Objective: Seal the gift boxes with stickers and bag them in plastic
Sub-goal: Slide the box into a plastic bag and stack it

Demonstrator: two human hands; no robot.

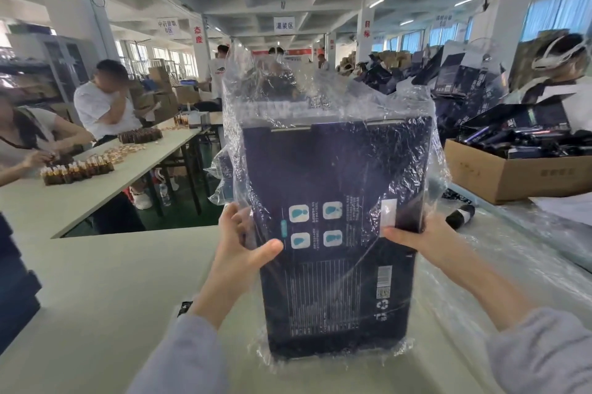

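Note:
A dark navy gift box [336, 201] stands upright in front of me, its printed back facing me, inside a clear plastic bag [320, 95] whose loose open end rises above the box top. My left hand [243, 243] grips the box's left edge through the plastic, thumb across the face. On the right edge, my right hand [413, 236] holds the box with the thumb pressed near a small white sticker [388, 212]. The box's bottom rests on the pale table [112, 281].
A cardboard carton [512, 175] full of dark items stands at the right, with plastic sheets [512, 249] and a dark bottle [459, 215] before it. Navy boxes [16, 291] are stacked at the left edge. People work at a bottle-covered table [128, 166] at the left.

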